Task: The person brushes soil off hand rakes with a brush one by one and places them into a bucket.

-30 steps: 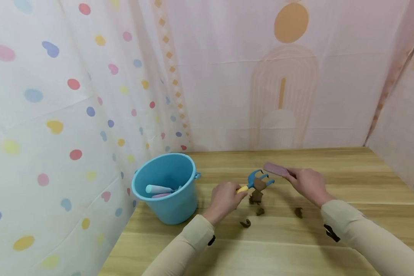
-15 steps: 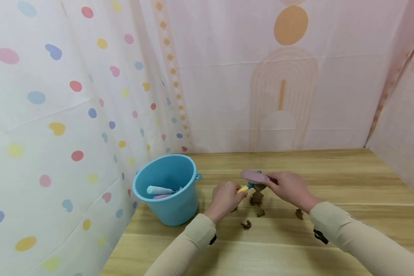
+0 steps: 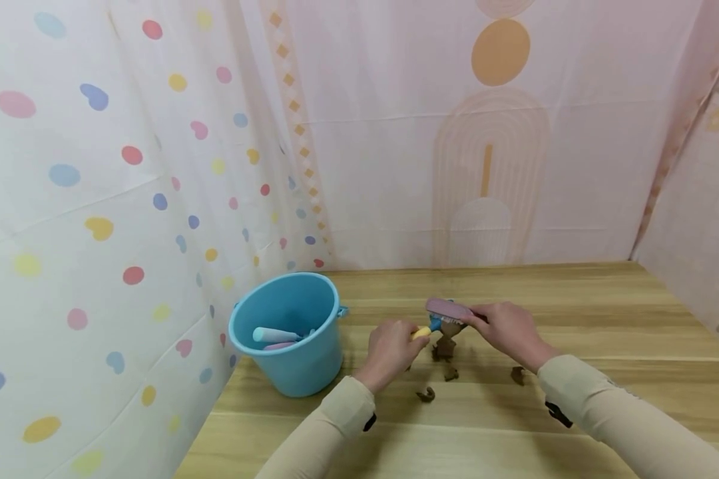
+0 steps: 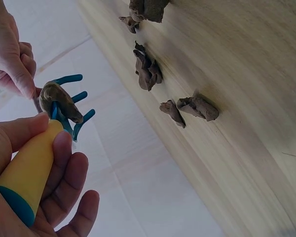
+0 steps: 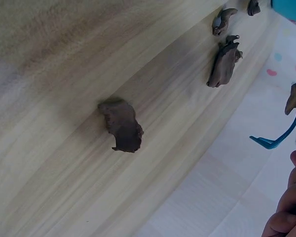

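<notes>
My left hand grips the yellow handle of a small hand rake with blue tines. A brown clay-like lump clings to the rake's head, raised above the table. In my right hand is a mauve brush with pale bristles, which lies over the rake head and hides most of the tines in the head view. Whether the bristles touch the lump cannot be told. Beneath the rake, a larger brown piece rests on the table.
Other brown scraps lie nearer me, a curled one and one to the right. A light-blue bucket with handled tools inside stands at the left on the wooden table. Patterned curtains close off the back and sides.
My right hand has brought the brush leftward over the rake head, then shifted it slightly to the right. The left hand with the rake has stayed nearly in place.
</notes>
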A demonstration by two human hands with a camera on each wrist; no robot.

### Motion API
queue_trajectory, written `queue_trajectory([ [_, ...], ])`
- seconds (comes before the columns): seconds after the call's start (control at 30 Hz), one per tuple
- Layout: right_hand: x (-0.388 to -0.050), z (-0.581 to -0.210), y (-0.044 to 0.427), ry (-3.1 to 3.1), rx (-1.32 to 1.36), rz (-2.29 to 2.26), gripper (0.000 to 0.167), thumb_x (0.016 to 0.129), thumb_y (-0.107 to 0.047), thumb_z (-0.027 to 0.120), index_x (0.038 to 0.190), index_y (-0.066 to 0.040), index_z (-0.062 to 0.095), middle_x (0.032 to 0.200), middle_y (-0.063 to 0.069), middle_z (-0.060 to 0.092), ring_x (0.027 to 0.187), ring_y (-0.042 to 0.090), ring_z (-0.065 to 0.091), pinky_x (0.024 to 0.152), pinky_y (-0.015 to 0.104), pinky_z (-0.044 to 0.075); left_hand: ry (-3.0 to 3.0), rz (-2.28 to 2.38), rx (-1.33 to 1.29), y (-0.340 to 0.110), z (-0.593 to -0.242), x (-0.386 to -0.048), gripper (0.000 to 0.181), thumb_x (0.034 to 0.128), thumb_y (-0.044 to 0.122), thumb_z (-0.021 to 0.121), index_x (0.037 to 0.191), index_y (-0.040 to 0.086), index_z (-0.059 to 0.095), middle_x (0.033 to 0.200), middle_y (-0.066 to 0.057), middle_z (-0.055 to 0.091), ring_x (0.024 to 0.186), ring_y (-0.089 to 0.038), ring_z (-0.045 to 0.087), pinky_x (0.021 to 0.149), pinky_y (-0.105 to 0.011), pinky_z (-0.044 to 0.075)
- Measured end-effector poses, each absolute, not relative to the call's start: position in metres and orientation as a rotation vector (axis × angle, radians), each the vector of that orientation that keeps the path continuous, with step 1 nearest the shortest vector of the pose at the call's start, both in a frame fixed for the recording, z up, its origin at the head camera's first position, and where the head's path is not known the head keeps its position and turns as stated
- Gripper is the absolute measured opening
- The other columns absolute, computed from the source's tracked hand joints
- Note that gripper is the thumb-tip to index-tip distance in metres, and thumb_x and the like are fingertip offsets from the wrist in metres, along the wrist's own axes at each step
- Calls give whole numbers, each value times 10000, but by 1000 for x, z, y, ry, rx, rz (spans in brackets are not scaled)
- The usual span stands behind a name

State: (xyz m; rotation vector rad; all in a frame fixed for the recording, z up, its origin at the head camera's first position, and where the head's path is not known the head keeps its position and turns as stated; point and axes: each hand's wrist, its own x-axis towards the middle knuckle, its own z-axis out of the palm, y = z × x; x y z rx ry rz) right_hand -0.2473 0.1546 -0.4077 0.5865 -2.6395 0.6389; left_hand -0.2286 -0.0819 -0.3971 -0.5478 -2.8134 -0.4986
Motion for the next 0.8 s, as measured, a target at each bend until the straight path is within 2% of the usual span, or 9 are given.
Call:
queue_trajectory([
  [0.07,-248,-409,155,-2634,583,640,296,957,-356,657,1063,-107,775,688,-53,664,510,83,443,461,289,329,-2806,-499,-546,-83,-398,-228,284,949,354,669,728,175,678,462,123,459,398,-43,430,401,-238,343],
  [0.17,-251,-410,159,-2624,598,663,318,964,-338,651,1072,-62,764,684,-45,663,511,84,447,467,297,346,-2804,-496,-551,-83,-398,-227,264,945,346,677,758,161,703,462,127,456,394,-34,423,399,-229,342],
  [0.33,-257,-411,177,-2649,521,660,331,976,-283,639,1113,4,731,774,46,705,547,113,508,528,333,409,-2809,-507,-588,-85,-396,-222,258,941,328,680,751,156,706,471,125,452,402,-37,420,401,-226,343],
  [0.57,-252,-405,181,-2668,447,740,419,986,-391,603,1192,-42,711,775,43,697,524,143,475,456,323,327,-2809,-520,-564,-87,-394,-223,328,941,331,671,643,202,623,452,106,421,393,-60,387,396,-236,313],
  [0.7,-245,-404,166,-2571,557,715,394,944,-399,666,1149,-71,740,860,70,735,532,108,479,454,308,354,-2831,-547,-548,-87,-396,-226,340,939,326,670,626,204,619,444,107,402,385,-54,362,387,-225,288],
  [0.8,-239,-407,157,-2475,696,588,343,905,-359,723,1097,-77,761,856,73,743,531,85,522,442,302,394,-2843,-567,-531,-87,-395,-227,337,939,324,669,627,201,635,446,104,402,389,-53,353,390,-222,276],
])
